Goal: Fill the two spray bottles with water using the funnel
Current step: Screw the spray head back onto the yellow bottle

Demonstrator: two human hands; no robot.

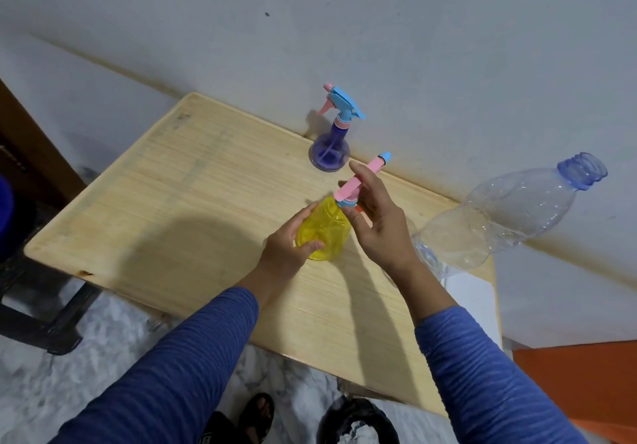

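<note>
left hand (pixel 291 237): wrapped round the body of the yellow spray bottle (pixel 322 233), thumb across the near face, fingers on the far side, holding it upright on the table (pixel 165 209)
right hand (pixel 374 216): at the yellow bottle's neck, thumb and fingertips on the blue collar under the pink spray head (pixel 362 176); index finger lies along the head; other fingers loosely extended
yellow spray bottle: between both hands, base on table, pink head with blue nozzle tip still seated on the neck, pointing away to the right
purple spray bottle (pixel 331 149): beyond the hands, near the wall (pixel 379 30), upright, blue/pink trigger head on; not touched
clear plastic bottle (pixel 496 219): just right of the right hand, large, uncapped, blue neck ring; water level inside cannot tell
funnel: cannot tell, something clear behind right wrist, unclear
sleeves (pixel 193 368): blue, both forearms
table: light wood, against wall
floor (pixel 69 368): pale marble pattern, below the arms; a sandalled foot (pixel 256 412) and a dark bag (pixel 358 423) near the bottom edge
</note>
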